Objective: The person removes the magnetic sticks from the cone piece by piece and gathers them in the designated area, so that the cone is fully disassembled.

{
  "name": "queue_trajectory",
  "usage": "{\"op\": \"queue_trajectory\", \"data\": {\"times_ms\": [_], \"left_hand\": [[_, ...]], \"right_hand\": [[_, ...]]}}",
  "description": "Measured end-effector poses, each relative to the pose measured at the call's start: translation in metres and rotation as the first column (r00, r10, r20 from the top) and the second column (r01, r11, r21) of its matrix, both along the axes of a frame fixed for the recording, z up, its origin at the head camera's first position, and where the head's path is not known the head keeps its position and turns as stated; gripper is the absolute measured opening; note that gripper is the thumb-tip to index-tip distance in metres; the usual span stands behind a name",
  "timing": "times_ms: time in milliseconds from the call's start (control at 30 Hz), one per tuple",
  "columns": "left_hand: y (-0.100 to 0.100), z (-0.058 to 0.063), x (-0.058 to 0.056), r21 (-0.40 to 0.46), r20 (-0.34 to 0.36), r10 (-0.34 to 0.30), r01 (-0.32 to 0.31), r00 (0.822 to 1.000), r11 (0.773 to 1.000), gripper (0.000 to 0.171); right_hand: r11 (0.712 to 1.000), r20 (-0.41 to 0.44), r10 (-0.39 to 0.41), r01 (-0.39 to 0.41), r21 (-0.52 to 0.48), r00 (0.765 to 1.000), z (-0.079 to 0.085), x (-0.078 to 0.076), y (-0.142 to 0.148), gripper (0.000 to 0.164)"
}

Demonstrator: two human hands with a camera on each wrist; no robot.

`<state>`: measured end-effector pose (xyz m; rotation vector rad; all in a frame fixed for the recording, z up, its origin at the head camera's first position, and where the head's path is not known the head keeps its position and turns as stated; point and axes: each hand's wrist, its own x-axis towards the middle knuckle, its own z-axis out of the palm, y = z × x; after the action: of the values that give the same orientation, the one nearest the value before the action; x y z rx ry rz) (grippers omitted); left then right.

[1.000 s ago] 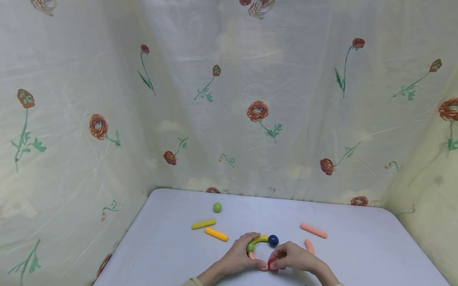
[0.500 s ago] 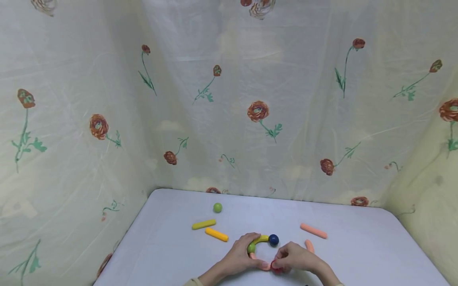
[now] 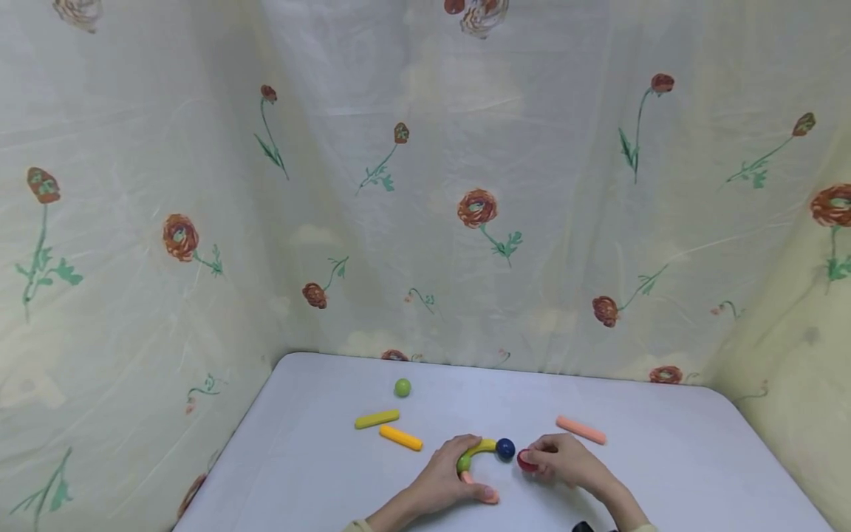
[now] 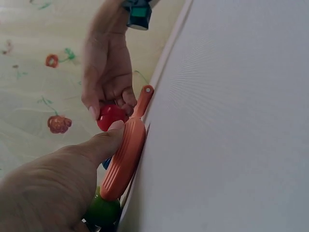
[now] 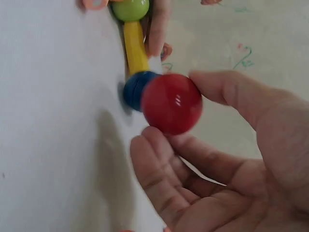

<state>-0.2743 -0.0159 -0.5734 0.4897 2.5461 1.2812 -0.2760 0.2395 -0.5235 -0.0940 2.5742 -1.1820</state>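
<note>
My left hand grips a joined chain of toy pieces lying on the white table. In it are a peach curved stick, a green ball, a yellow curved stick and a dark blue ball at the far end. The left thumb presses the free end of the peach stick, while the fingers reach round to the yellow one. My right hand pinches a glossy red ball between thumb and fingertips. It hangs close to the blue ball, overlapping it in the right wrist view.
Towards the back left lie a loose green ball, a yellow-green straight stick and an orange-yellow one. A peach straight stick lies beyond my right hand. Flowered curtains enclose the table.
My right hand has carried the red ball away from the free end of the peach curved stick, up and right towards the blue ball. The left hand has stayed in place.
</note>
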Motion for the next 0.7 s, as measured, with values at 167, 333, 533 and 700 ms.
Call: {"op": "queue_trajectory", "data": {"times_ms": [167, 333, 533, 700], "left_hand": [[-0.008, -0.001, 0.002, 0.010, 0.031, 0.012, -0.012, 0.999, 1.000, 0.083], [-0.018, -0.001, 0.006, 0.020, 0.069, 0.027, -0.029, 0.997, 0.999, 0.083], [-0.028, -0.001, 0.009, 0.028, 0.083, 0.045, -0.048, 0.996, 0.998, 0.083], [-0.034, 0.000, 0.011, 0.035, 0.110, 0.062, -0.066, 0.992, 0.997, 0.081]], "right_hand": [[0.996, -0.050, -0.082, 0.080, -0.050, 0.995, -0.006, -0.011, -0.003, 0.039], [0.986, -0.014, -0.150, 0.148, -0.080, 0.989, -0.005, -0.025, -0.017, 0.039], [0.986, -0.037, -0.108, 0.102, -0.134, 0.993, -0.001, -0.054, -0.038, 0.040], [0.992, -0.076, -0.072, 0.064, -0.106, 0.994, -0.005, -0.080, -0.050, 0.037]]}}
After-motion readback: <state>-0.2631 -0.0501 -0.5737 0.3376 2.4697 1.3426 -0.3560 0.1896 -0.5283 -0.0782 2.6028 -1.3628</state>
